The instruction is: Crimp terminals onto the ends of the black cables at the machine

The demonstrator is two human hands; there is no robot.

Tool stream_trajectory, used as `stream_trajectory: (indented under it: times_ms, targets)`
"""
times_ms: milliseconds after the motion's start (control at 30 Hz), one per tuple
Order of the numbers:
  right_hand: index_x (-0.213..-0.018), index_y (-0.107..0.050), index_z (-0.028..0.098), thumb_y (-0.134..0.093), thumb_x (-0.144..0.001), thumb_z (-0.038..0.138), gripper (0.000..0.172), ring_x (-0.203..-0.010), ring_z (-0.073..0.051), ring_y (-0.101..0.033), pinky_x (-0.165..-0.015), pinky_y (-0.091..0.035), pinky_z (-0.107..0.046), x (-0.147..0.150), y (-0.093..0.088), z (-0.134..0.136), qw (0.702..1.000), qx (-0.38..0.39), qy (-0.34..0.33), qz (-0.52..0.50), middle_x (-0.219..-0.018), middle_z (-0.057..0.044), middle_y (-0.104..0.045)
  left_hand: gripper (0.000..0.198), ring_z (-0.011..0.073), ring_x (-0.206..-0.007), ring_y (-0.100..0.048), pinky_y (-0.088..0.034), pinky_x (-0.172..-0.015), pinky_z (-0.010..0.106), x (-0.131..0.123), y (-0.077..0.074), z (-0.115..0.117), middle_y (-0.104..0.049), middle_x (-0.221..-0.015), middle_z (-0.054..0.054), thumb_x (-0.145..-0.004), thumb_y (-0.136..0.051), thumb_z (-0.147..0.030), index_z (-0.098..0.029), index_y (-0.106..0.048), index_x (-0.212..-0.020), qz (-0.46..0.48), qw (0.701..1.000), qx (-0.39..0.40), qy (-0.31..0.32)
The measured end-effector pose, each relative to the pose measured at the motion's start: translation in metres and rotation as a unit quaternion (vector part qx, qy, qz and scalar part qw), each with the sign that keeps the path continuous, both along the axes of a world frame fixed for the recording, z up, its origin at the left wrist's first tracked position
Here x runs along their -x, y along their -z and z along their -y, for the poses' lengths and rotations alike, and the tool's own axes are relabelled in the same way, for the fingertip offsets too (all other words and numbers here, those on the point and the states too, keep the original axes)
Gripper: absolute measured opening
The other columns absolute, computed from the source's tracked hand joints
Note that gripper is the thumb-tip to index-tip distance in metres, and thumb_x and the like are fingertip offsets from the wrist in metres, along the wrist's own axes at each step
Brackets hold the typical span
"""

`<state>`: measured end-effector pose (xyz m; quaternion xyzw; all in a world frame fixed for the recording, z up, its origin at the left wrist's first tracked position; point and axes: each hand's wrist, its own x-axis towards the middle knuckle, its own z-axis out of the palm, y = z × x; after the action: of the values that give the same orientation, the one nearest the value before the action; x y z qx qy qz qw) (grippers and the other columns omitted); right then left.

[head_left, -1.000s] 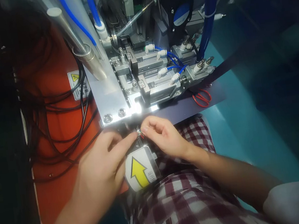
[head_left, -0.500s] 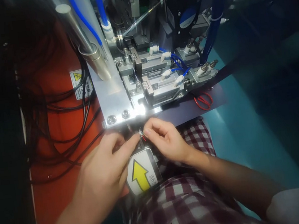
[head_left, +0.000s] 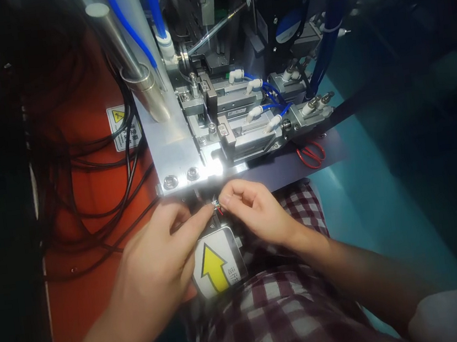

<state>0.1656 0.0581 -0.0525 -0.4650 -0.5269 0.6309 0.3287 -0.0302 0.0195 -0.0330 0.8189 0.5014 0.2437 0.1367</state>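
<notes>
Both hands meet at a tiny part [head_left: 215,201], just below the front edge of the plate [head_left: 169,145] and just above the arrow label [head_left: 217,261]. Left hand [head_left: 156,263]: fingers narrow, index tip pressed to the part's left side, thumb tucked under. Right hand [head_left: 259,214]: thumb & index pinched tight on the part's right side, other fingers curled. Part is v. small, shiny silver w/ a bit of red at it; too small to tell more. Plate is bare aluminium w/ two bolts [head_left: 170,182] near its front edge; behind it, machine blocks w/ blue hoses [head_left: 268,91]. Red scissors [head_left: 311,153] lie on the dark surface [head_left: 278,167], right of the hands, apart from them. Black cables [head_left: 131,149] cross the orange panel [head_left: 82,305] at left, by a warning sticker [head_left: 122,127]. Checked cloth [head_left: 286,302] lies below the hands.
</notes>
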Motion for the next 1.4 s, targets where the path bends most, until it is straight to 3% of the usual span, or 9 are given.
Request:
stream_trajectory:
  times_ms: [167, 400, 533, 900, 1100, 1300, 1400]
  targets:
    - [-0.069, -0.049, 0.020, -0.057, -0.091, 0.028, 0.025, -0.059, -0.010, -0.038, -0.056, -0.032, -0.026, -0.001, -0.006, 0.000, 1.000, 0.017, 0.002, 0.017, -0.062, 0.005, -0.041, 0.040, 0.0108, -0.055, -0.052, -0.041, -0.044, 0.019, -0.002, -0.001, 0.001, -0.059, -0.084, 0.004, -0.089, -0.049, -0.012, -0.024, -0.077, -0.116, 0.015, 1.000, 0.014, -0.007]
    - [-0.070, -0.054, 0.018, -0.056, -0.092, 0.027, 0.024, -0.060, -0.011, -0.039, -0.057, -0.032, -0.027, -0.002, -0.017, -0.003, 0.997, -0.004, -0.009, 0.083, -0.063, 0.005, -0.043, 0.041, 0.0077, -0.048, -0.047, -0.037, -0.036, 0.018, 0.000, 0.004, 0.002, -0.055, -0.086, 0.003, -0.093, -0.041, -0.012, -0.024, -0.071, -0.120, -0.013, 1.000, -0.004, 0.013]
    - [-0.066, -0.051, 0.019, -0.057, -0.091, 0.029, 0.027, -0.058, -0.010, -0.035, -0.055, -0.029, -0.027, -0.001, -0.020, -0.004, 0.996, 0.020, -0.005, 0.089, -0.061, 0.006, -0.039, 0.041, 0.0090, -0.049, -0.050, -0.042, -0.039, 0.021, 0.000, 0.003, 0.001, -0.056, -0.087, 0.003, -0.095, -0.040, -0.012, -0.023, -0.069, -0.122, -0.035, 0.999, -0.015, 0.016]
    - [-0.069, -0.050, 0.019, -0.056, -0.091, 0.031, 0.025, -0.058, -0.010, -0.038, -0.055, -0.033, -0.026, 0.001, -0.006, -0.002, 0.999, 0.024, 0.006, 0.030, -0.062, 0.005, -0.042, 0.039, 0.0093, -0.052, -0.052, -0.042, -0.039, 0.020, 0.001, 0.001, 0.002, -0.056, -0.087, 0.005, -0.097, -0.040, -0.013, -0.019, -0.070, -0.121, -0.043, 0.999, -0.007, 0.018]
    - [-0.073, -0.053, 0.019, -0.056, -0.094, 0.029, 0.023, -0.059, -0.011, -0.042, -0.055, -0.033, -0.025, -0.002, 0.002, 0.002, 0.994, -0.082, 0.007, 0.076, -0.064, 0.005, -0.045, 0.039, 0.0124, -0.056, -0.056, -0.044, -0.041, 0.023, -0.001, 0.001, 0.001, -0.058, -0.087, 0.006, -0.099, -0.038, -0.018, -0.019, -0.071, -0.120, -0.054, 0.998, -0.023, 0.015]
    - [-0.075, -0.056, 0.019, -0.054, -0.095, 0.018, 0.020, -0.062, -0.011, -0.048, -0.061, -0.034, -0.027, -0.006, -0.009, 0.003, 0.942, -0.254, -0.018, 0.217, -0.068, 0.002, -0.056, 0.039, 0.0150, -0.062, -0.060, -0.047, -0.045, 0.025, 0.001, 0.002, 0.000, -0.060, -0.087, 0.006, -0.100, -0.036, -0.022, -0.024, -0.069, -0.120, -0.069, 0.997, -0.024, 0.011]
    - [-0.074, -0.055, 0.019, -0.054, -0.095, 0.019, 0.021, -0.059, -0.011, -0.045, -0.059, -0.031, -0.027, -0.006, -0.017, 0.002, 0.942, -0.234, -0.032, 0.241, -0.064, 0.003, -0.054, 0.039, 0.0127, -0.057, -0.057, -0.045, -0.042, 0.023, 0.002, 0.002, 0.001, -0.059, -0.087, 0.005, -0.098, -0.038, -0.018, -0.026, -0.067, -0.122, -0.062, 0.998, -0.008, 0.013]
